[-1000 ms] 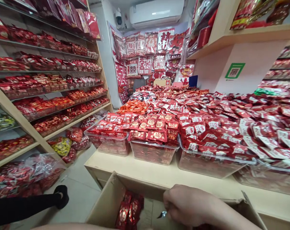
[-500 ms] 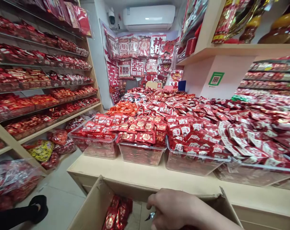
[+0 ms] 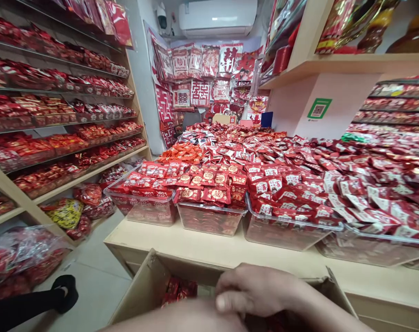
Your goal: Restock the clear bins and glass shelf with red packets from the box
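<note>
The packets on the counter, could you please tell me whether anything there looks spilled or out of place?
A green patch stands out by colour among the red packets towards the right, though it may belong there. The packets heap above the clear tubs, but none lies spilled along the counter front.

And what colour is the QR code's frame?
The frame is green, best seen in the head view.

Left hand (image 3: 209, 316) now up over the open carton (image 3: 135, 293), meeting or overlapping right hand (image 3: 253, 288) in view; it was at the bottom edge, then out of frame. Silvery scrap by right fingers no longer visible. Red packets (image 3: 178, 289) in carton now partly covered by left arm.
</note>
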Demonstrator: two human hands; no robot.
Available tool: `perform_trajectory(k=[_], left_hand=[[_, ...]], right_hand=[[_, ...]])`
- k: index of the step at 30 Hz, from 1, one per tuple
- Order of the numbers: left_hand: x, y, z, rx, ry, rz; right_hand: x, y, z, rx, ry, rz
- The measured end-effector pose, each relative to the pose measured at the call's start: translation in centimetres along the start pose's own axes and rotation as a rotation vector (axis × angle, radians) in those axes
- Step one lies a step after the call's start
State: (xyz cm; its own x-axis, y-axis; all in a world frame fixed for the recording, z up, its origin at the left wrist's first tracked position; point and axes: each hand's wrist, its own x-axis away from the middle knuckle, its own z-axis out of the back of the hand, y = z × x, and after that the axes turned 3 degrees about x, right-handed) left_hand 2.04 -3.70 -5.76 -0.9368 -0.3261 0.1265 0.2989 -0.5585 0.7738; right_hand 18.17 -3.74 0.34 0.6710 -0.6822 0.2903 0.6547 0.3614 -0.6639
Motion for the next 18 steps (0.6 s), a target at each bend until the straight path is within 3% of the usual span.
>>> perform_trajectory(k=[2, 4, 6, 8, 10, 18], left_hand=[[0.4, 0.0, 2.9, 0.141, 0.070, 0.065], [0.8, -0.1, 5.2, 0.384, 0.281, 0.204], [1.0, -0.2, 6.4, 0.567, 0.503, 0.292], [0.8, -0.6, 6.5, 0.651, 0.586, 0.277], [0.5, -0.9, 5.9, 0.713, 0.566, 0.237], [-0.1, -1.1, 4.9, 0.833, 0.672, 0.195]], right_hand=[[0.1, -0.1, 0.8, -0.204, 0.153, 0.084], [0.0, 0.1, 1.5, -0.420, 0.307, 0.091], [-0.4, 0.6, 1.7, -0.582, 0.419, 0.064], [-1.1, 1.4, 1.5, -0.627, 0.524, 0.031], [-1.8, 2.2, 0.9, -0.603, 0.589, -0.012], [-3.1, 2.1, 0.1, -0.760, 0.703, 0.007]])
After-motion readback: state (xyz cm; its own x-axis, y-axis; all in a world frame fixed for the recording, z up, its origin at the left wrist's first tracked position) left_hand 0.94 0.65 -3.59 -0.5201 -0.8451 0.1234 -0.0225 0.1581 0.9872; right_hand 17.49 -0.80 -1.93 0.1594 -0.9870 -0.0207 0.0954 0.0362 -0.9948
